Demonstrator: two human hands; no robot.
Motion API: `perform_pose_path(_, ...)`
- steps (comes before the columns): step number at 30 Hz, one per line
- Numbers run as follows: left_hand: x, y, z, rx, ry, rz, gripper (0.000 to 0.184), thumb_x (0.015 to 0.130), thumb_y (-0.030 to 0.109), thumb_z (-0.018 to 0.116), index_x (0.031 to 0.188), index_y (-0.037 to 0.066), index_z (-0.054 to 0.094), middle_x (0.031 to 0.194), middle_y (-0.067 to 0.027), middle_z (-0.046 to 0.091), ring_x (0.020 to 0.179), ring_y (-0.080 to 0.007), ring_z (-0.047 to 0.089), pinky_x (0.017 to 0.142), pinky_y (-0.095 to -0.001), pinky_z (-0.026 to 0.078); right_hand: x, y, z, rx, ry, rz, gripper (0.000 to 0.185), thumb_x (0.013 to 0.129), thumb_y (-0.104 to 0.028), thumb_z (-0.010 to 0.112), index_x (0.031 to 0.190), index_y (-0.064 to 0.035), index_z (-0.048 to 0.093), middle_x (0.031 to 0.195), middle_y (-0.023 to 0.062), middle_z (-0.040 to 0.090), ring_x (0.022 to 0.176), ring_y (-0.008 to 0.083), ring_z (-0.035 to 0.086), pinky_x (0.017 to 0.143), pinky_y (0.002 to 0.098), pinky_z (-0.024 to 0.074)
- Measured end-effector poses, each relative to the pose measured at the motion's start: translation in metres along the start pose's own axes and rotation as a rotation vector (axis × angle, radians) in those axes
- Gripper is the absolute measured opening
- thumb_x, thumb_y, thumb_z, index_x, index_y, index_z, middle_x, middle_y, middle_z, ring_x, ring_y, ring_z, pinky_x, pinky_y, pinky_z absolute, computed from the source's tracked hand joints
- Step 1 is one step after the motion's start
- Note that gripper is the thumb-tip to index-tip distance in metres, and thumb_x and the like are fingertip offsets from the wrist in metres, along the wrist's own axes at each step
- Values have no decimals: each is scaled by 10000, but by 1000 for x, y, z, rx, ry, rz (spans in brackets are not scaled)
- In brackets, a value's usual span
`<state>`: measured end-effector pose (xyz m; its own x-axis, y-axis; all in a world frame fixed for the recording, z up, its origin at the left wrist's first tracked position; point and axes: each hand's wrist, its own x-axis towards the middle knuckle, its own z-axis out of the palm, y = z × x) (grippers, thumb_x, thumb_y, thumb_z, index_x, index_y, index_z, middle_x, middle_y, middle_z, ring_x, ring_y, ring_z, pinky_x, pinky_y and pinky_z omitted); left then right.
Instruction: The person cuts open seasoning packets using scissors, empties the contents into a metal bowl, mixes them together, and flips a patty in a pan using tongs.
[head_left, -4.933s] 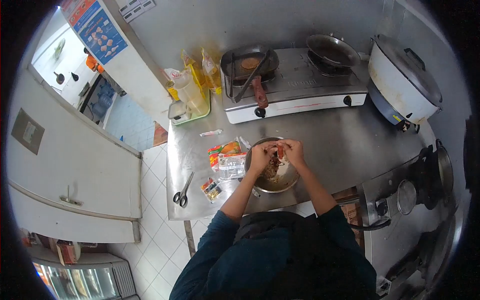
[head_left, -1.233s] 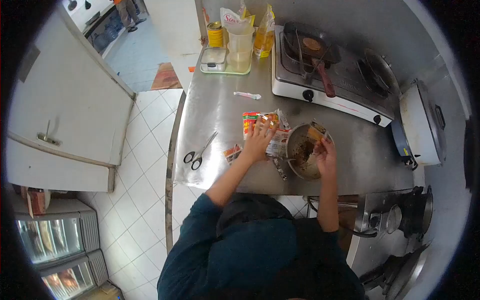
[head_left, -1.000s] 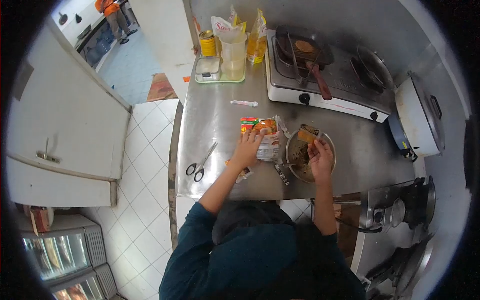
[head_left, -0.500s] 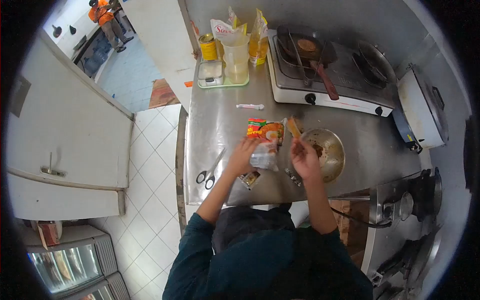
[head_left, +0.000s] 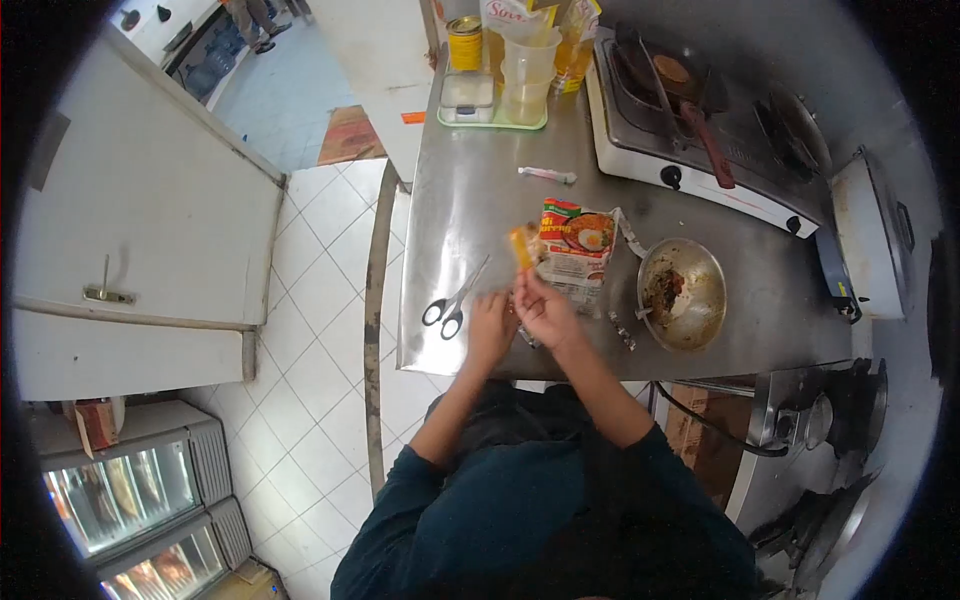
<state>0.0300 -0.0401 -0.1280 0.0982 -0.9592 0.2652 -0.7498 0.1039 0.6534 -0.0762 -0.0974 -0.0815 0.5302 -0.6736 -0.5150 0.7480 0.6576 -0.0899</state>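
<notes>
Holding a small orange sachet (head_left: 522, 248) in the right hand (head_left: 545, 312), pinched near one end between thumb and fingers, with its other end pointed away from the body, over the tabletop (head_left: 470, 210) at the left edge of a noodle packet (head_left: 580, 250). Keeping the left hand (head_left: 492, 325) just beside the right, with fingers curled; impossible to make out whether pinching anything beneath.

Close by on the left, scissors (head_left: 462, 294) with blades aimed away. To the right of the noodle packet, near its lower corner, a crumpled patterned wrapper (head_left: 623, 332); then, farther right and apart from both hands, a metal bowl (head_left: 705, 310) with dark reddish-brown sauce (head_left: 668, 290) inside.

Beyond the noodle packet, a slim white packet (head_left: 547, 175). At the back, on a pale green-rimmed tray (head_left: 545, 124), a lidded box (head_left: 467, 98), a yellow can (head_left: 465, 45) and a clear plastic jug (head_left: 527, 75). To their right, a two-burner stove (head_left: 690, 190), bearing a dark pan (head_left: 635, 70) with a brown round piece (head_left: 671, 68) in it. At far right, a large white pot (head_left: 865, 240).
</notes>
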Motion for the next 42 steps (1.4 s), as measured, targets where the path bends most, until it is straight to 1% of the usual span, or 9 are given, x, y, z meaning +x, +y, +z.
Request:
perform_pose_path(5,-5,17,-4,-139,-13,-299,291,725,85,536,996,22,450,829,-168,544,763,-338,501,661,-380,420,24,18,-17,-55,128,86,131,789,-70,549,913,-26,546,875,59,586,833,138,556,697,219,463)
perform_pose_path(10,-16,-9,-8,-770,104,-515,389,665,-46,641,972,11,409,747,-64,545,699,-119,553,597,-236,462,42,-5,-22,-332,204,-56,130,784,-81,551,907,-39,549,887,51,586,836,144,557,727,229,444)
perform_pose_path(15,-10,-13,-16,-784,169,-495,289,673,23,668,893,14,482,786,-64,551,731,-113,543,626,-230,458,56,-16,-35,-444,169,-234,153,786,-94,562,931,-51,537,858,51,584,810,142,557,740,228,435)
perform_pose_path(25,9,-4,-38,-608,35,-451,143,693,118,674,726,8,590,627,-31,586,576,-68,536,524,-199,421,-1,-3,-10,-718,232,-30,404,767,-176,606,1115,-54,441,1039,66,515,906,146,507,794,265,392)
perform_pose_path(28,18,11,-50,-627,-38,-441,116,699,93,663,721,7,589,646,-36,596,585,-59,533,526,-196,421,-18,13,-13,-1167,-222,-332,392,736,-119,631,1093,-48,485,973,62,546,837,112,518,720,236,416)
perform_pose_path(31,24,15,-48,-675,3,-410,109,693,71,667,709,8,578,622,-35,591,574,-59,527,531,-191,413,-22,1,-15,-1741,-10,-524,305,693,-51,650,984,-42,561,890,64,571,790,94,526,674,229,433)
perform_pose_path(34,27,16,-47,-697,92,-357,102,690,51,664,709,11,572,654,-39,594,591,-66,530,548,-189,412,-32,-6,-12,-1685,98,-560,227,675,-47,658,895,-53,607,849,69,587,768,100,546,688,254,446)
perform_pose_path(37,26,15,-47,-698,112,-298,104,684,43,667,706,5,574,681,-46,593,599,-72,529,554,-193,416,-32,-14,-24,-1842,-32,-1002,281,688,-54,650,962,-46,584,854,63,594,759,114,562,700,260,453)
perform_pose_path(42,28,45,-53,-964,126,-263,105,699,61,655,724,-18,590,736,-68,592,586,-78,523,556,-198,422,-41,-11,-17,-1124,-115,-458,326,728,-67,621,1034,-16,519,923,85,580,885,169,551,793,294,439)
